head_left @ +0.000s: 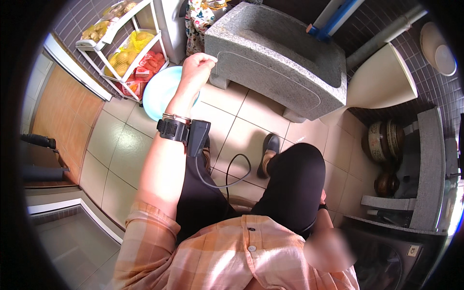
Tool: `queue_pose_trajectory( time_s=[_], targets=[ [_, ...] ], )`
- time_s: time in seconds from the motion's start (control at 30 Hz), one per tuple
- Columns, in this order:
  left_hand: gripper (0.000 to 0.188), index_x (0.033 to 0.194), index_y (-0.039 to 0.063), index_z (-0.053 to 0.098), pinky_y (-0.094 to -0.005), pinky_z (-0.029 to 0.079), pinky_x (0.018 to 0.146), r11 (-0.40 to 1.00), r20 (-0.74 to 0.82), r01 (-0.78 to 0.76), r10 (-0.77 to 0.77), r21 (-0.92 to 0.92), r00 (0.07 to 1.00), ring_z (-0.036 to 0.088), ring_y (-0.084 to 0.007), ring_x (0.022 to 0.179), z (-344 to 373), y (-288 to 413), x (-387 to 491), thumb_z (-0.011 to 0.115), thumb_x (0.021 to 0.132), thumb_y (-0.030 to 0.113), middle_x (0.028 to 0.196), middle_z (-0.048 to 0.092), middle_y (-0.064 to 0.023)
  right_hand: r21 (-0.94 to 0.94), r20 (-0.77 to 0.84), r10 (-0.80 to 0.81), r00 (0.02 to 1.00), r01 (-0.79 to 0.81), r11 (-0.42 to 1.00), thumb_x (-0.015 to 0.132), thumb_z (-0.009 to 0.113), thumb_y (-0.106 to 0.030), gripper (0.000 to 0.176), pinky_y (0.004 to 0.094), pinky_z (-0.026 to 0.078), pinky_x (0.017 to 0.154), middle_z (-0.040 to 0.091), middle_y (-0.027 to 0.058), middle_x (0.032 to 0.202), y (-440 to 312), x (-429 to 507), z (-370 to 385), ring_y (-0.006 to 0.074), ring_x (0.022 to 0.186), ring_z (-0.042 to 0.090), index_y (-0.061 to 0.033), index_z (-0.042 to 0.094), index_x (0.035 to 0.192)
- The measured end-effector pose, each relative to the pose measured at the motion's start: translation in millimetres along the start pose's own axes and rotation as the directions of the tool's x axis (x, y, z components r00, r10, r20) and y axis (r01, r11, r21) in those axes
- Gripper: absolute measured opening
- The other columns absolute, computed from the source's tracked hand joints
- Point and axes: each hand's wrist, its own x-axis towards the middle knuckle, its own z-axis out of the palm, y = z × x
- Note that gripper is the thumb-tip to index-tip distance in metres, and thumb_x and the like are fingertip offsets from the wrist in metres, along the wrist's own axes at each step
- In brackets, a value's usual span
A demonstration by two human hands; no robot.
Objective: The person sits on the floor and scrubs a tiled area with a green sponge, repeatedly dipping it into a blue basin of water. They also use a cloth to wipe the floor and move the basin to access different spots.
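Note:
My left hand [198, 69] is stretched forward, its fingers curled in with nothing visible between them. It is above the far rim of a light blue plastic basin [159, 92] and near the corner of a grey granite sink [268, 72]. A dark device [198, 137] is strapped to my left wrist, beside a bangle, and a black cable [249, 163] hangs from it in a loop. Of my right hand [323, 197] only a small part shows beside my right thigh; the leg hides the rest.
A white tiered rack [158, 36] holds netted produce and red packets beside the basin. A cream plastic vessel [382, 81] leans by the sink's right end. Patterned brown jars [378, 141] sit under a grey stone shelf [427, 163] at right. A white door frame [78, 69] stands at left.

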Motion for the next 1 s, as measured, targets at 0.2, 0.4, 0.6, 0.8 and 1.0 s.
queue_pose_trajectory(
  time_s=[0.2, 0.4, 0.6, 0.8, 1.0],
  targets=[
    [0.016, 0.096, 0.001, 0.067, -0.0196, 0.040, 0.070, 0.973, -0.118, -0.036, 0.010, -0.226, 0.993, 0.051, -0.0055, 0.075, -1.5, 13.5, -3.6, 0.056, 0.085, 0.005, 0.088, 0.063, -0.0005, 0.019, 0.063, 0.061, 0.996, -0.062, 0.998, 0.092, 0.035, -0.045, 0.044, 0.0474, 0.048, 0.076, 0.066, 0.0190, 0.091, 5.1, 45.4, 68.3, 0.0396, 0.091, 0.061, -0.0091, 0.061, 0.098],
    [0.017, 0.094, 0.002, 0.067, -0.0188, 0.036, 0.066, 0.960, -0.254, 0.040, -0.113, -0.276, 0.961, 0.047, -0.0042, 0.072, -8.3, 11.1, -4.5, 0.055, 0.082, 0.002, 0.082, 0.059, 0.0021, 0.050, 0.175, 0.122, 0.977, -0.133, 0.990, 0.089, 0.039, -0.049, 0.044, 0.0475, 0.048, 0.076, 0.065, 0.0184, 0.095, -36.2, 36.4, 79.3, 0.0387, 0.090, 0.062, -0.0125, 0.058, 0.104],
    [0.018, 0.100, 0.005, 0.064, -0.0306, 0.036, 0.092, 0.957, -0.082, 0.208, -0.229, -0.202, 0.970, 0.055, -0.0145, 0.107, -4.8, -2.0, -7.8, 0.056, 0.085, 0.013, 0.110, 0.064, -0.0069, 0.063, 0.206, 0.183, 0.961, -0.200, 0.978, 0.086, 0.042, -0.052, 0.046, 0.0476, 0.049, 0.076, 0.065, 0.0177, 0.098, -86.3, 46.1, 87.7, 0.0377, 0.090, 0.062, -0.0159, 0.056, 0.111],
    [0.015, 0.093, 0.001, 0.066, -0.0218, 0.040, 0.083, 0.932, 0.033, 0.335, -0.334, -0.135, 0.942, 0.056, -0.0101, 0.094, 27.0, -19.6, -7.3, 0.053, 0.086, 0.003, 0.102, 0.065, -0.0063, 0.005, -0.007, 0.229, 0.973, -0.229, 0.973, 0.083, 0.056, -0.038, 0.049, 0.0464, 0.050, 0.072, 0.067, 0.0159, 0.088, -127.3, 85.7, 85.6, 0.0359, 0.082, 0.065, -0.0125, 0.042, 0.122],
    [0.019, 0.097, -0.001, 0.064, -0.0254, 0.038, 0.092, 0.955, 0.101, 0.294, -0.289, -0.040, 0.952, 0.056, -0.0141, 0.102, 41.8, -23.8, -0.7, 0.048, 0.086, 0.001, 0.104, 0.064, -0.0094, 0.081, -0.008, 0.056, 0.998, -0.055, 0.995, 0.080, 0.054, -0.040, 0.049, 0.0471, 0.049, 0.074, 0.066, 0.0200, 0.087, -190.7, 157.2, 69.4, 0.0390, 0.082, 0.064, -0.0146, 0.046, 0.122]
  ],
)
